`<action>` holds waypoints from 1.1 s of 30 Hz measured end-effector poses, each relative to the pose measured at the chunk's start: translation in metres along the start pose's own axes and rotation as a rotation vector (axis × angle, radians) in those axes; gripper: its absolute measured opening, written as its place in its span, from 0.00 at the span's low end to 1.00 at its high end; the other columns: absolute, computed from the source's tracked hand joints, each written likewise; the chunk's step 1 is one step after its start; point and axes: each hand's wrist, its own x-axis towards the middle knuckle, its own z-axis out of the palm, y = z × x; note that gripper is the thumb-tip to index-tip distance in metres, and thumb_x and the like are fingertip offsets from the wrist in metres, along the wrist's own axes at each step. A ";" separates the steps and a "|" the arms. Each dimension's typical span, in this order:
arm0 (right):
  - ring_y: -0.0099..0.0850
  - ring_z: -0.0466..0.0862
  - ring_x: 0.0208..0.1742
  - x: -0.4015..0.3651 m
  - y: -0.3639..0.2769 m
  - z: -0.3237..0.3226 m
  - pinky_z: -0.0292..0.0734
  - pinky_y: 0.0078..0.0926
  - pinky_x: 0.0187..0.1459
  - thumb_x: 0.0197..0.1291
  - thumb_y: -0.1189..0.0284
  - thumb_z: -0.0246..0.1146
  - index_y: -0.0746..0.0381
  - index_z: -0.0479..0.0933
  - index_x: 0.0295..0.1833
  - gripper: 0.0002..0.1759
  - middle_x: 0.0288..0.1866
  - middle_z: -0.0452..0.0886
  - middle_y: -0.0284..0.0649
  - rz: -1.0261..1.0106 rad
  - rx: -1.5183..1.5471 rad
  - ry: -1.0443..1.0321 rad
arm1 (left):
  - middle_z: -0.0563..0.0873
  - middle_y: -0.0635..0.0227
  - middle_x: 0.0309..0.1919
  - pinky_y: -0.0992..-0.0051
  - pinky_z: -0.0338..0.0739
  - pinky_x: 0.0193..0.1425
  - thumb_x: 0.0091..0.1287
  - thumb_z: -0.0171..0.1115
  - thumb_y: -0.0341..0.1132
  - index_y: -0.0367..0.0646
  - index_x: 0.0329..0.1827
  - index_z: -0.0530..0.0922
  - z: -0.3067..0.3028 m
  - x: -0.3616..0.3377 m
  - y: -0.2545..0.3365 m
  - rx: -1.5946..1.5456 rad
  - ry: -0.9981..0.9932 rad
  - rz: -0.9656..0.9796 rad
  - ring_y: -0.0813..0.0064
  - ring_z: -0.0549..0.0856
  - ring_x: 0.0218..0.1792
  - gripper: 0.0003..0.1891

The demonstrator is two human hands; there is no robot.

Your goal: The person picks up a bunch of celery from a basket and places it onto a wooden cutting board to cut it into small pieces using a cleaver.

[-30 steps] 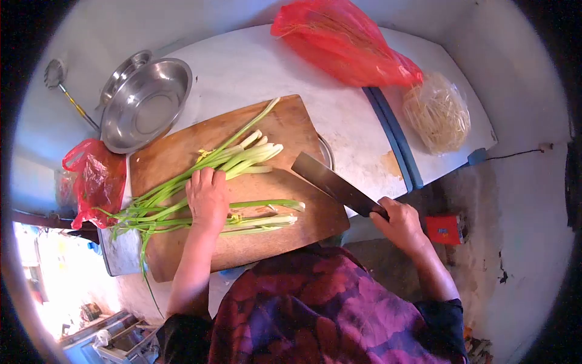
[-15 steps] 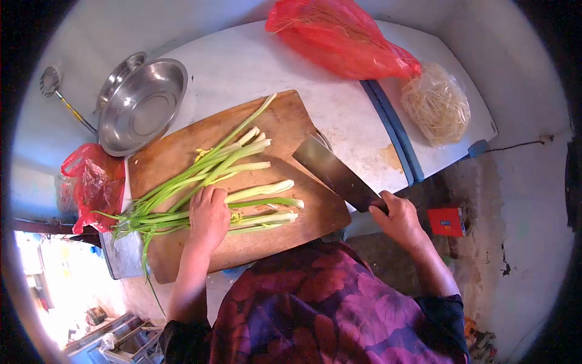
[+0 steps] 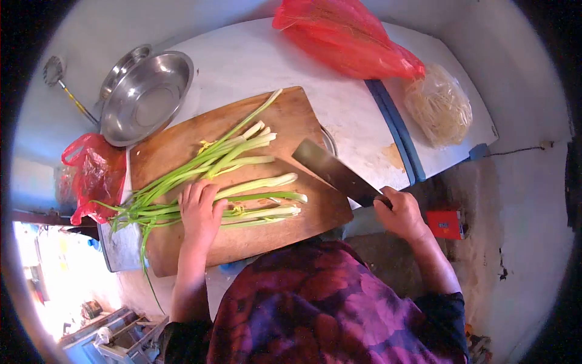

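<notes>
Long green stalks with pale ends (image 3: 242, 150) lie across a wooden cutting board (image 3: 291, 115), their leafy tips over its left edge. My left hand (image 3: 201, 209) rests on the lower stalks with its fingers somewhat apart; whether it grips any is hidden beneath the palm. In my right hand (image 3: 400, 213) is the handle of a cleaver (image 3: 333, 171). The broad blade points up and left, above the board's right side, apart from the stalks.
Two metal bowls (image 3: 147, 98) stand at the board's upper left, near a long-handled ladle (image 3: 76, 100). A small red bag (image 3: 100, 176) is at left. Farther back are a large red bag (image 3: 348, 39) and a clear bag of pale strands (image 3: 439, 108).
My left hand has shifted slightly left along the stalks, and its fingers have spread. The cleaver stays in my right hand, nearly where it was. The whole view has shifted a little.
</notes>
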 end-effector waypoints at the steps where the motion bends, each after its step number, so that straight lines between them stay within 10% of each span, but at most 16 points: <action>1: 0.46 0.83 0.29 0.001 0.004 0.002 0.74 0.38 0.30 0.55 0.68 0.63 0.65 0.76 0.34 0.10 0.24 0.79 0.51 0.012 0.041 0.014 | 0.77 0.65 0.44 0.60 0.67 0.51 0.52 0.67 0.33 0.46 0.41 0.79 -0.001 -0.007 -0.010 0.006 0.010 0.007 0.60 0.74 0.47 0.13; 33: 0.45 0.82 0.26 0.126 -0.117 -0.015 0.78 0.46 0.29 0.57 0.59 0.61 0.56 0.73 0.29 0.13 0.22 0.79 0.42 -0.798 -0.357 -0.176 | 0.78 0.66 0.34 0.61 0.68 0.51 0.54 0.62 0.30 0.44 0.32 0.80 0.018 -0.005 -0.039 -0.153 0.110 0.049 0.61 0.74 0.44 0.04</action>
